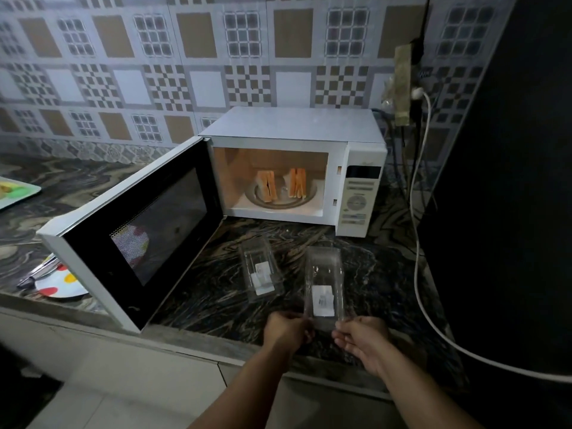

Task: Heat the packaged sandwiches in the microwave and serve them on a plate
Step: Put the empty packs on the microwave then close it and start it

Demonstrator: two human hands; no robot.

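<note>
Surface: dark marbled stone countertop, swirl pattern, pale front edge. Wall behind covered w/ patterned tiles, brown/white/grey squares and checkers. Room dim; light seen mainly from inside the oven.

L to R:
- Far left: edge of a green-and-white tray noted on the counter, mostly cut off by frame.
- Left, partly behind the door: 1 white plate w/ coloured spots, metal tongs laid across it.
- Centre: 1 white microwave, door swung fully open to the left, cavity lit orange. 2 sandwiches seen unwrapped on the glass turntable, stood on edge, side by side, a small gap between; bread pale, filling colour not resolvable.
- In front of the oven: 2 clear plastic sandwich packs, both empty, each w/ a white label. Left pack lies on the counter, untouched. Right pack is held at its near end.
- Left hand: fingers curled on near-left corner of right pack. Right hand: fingers pinching near-right corner of same pack.
- Right: white cable run down from a wall socket; a large dark appliance fills the right edge, type not determinable.
</note>
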